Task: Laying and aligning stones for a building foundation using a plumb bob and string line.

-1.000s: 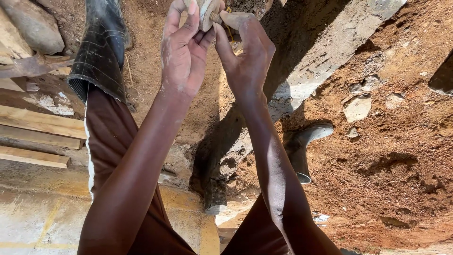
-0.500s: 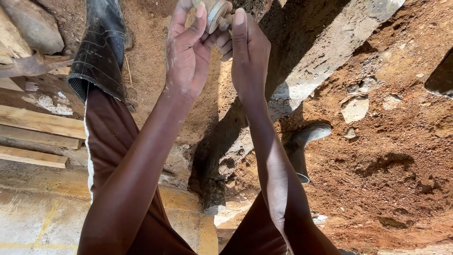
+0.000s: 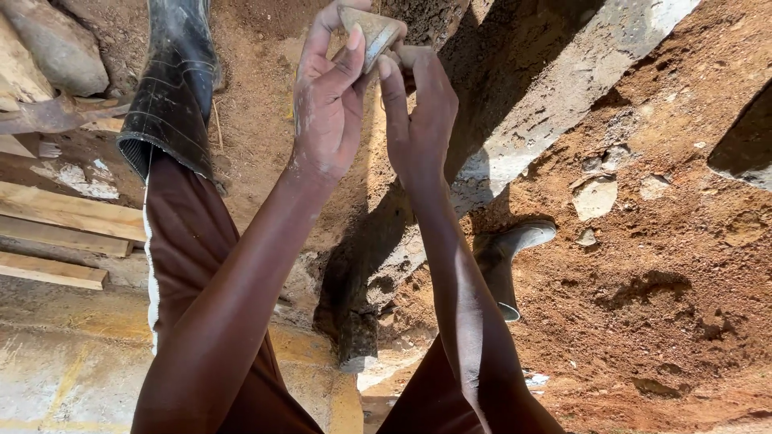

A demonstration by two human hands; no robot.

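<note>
1. We see our left hand (image 3: 330, 104) closed around a small grey wedge-shaped piece (image 3: 371, 36), maybe a stone or a bit of hardened mortar; the thumb presses on its flat face and the fingers wrap behind it.
2. Our right hand (image 3: 418, 120) meets it from the other side. Its fingers are curled and pinch the lower tip of the same piece, so both hands share one hold, high at the top edge of the view.
3. Under the hands stand our two rubber boots: the left boot (image 3: 173, 80) on the sandy ground, the right boot (image 3: 507, 261) lower, beside a long concrete beam (image 3: 555, 88) that runs diagonally.
4. Red soil (image 3: 659, 281) fills the right side; wooden planks (image 3: 56, 233) lie at the left edge, near a concrete slab (image 3: 64, 362).
5. We judge the grip is small and dusty. If one hand lets go too early, the piece may slip and fall on the boots or into the gap beside the beam, where it would be hard to find.
</note>
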